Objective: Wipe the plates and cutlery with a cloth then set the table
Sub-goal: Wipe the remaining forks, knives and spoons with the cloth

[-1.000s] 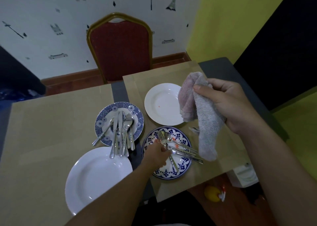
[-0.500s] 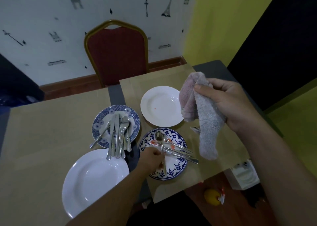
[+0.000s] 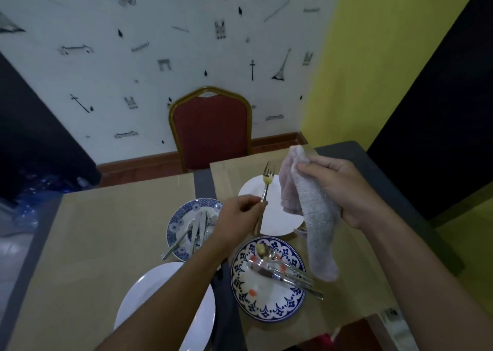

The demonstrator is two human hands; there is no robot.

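A second ago the left hand [image 3: 237, 214] was down among the cutlery [image 3: 285, 270] on the patterned plate [image 3: 266, 317]. Now it has lifted one fork [image 3: 263, 196] clear, pinching the handle, tines up with a yellow scrap [image 3: 267, 181] stuck on them, just left of the cloth [image 3: 314, 217]. The right hand [image 3: 344, 190] grips that cloth bunched, its tail hanging. Fork and cloth are near but apart, so wiping looks to be next. The plate with the remaining soiled cutlery lies below both hands.

Two white plates [image 3: 277, 217]; two blue-patterned plates [image 3: 266, 316]; one cloth [image 3: 312, 206]; one chair [image 3: 210, 132].
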